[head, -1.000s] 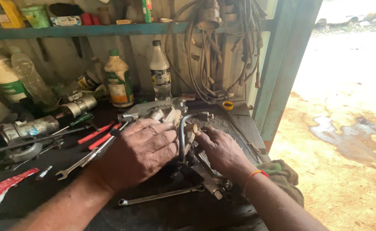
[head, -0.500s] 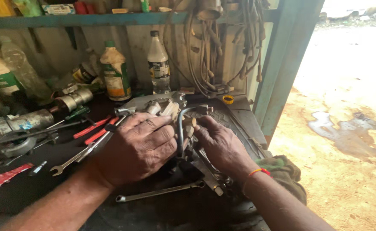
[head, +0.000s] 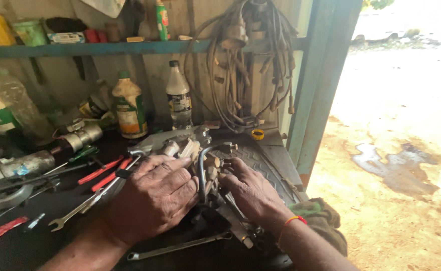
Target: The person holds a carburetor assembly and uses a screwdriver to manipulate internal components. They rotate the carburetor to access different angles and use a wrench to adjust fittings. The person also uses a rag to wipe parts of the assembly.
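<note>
A greasy metal assembly with a curved black pipe lies on the dark workbench. My left hand lies flat over its left side, fingers pressed against it and pointing right. My right hand, with an orange band at the wrist, grips the assembly from the right, fingers curled in beside the pipe. The part under both hands is mostly hidden.
Spanners lie by my wrists, with red-handled pliers and metal parts to the left. Bottles stand at the back under a teal shelf. Cables hang at the doorframe; wet ground lies outside.
Both hands stay on the assembly with only small finger shifts. The camera view has tilted slightly, so the bench sits a little lower in frame.
</note>
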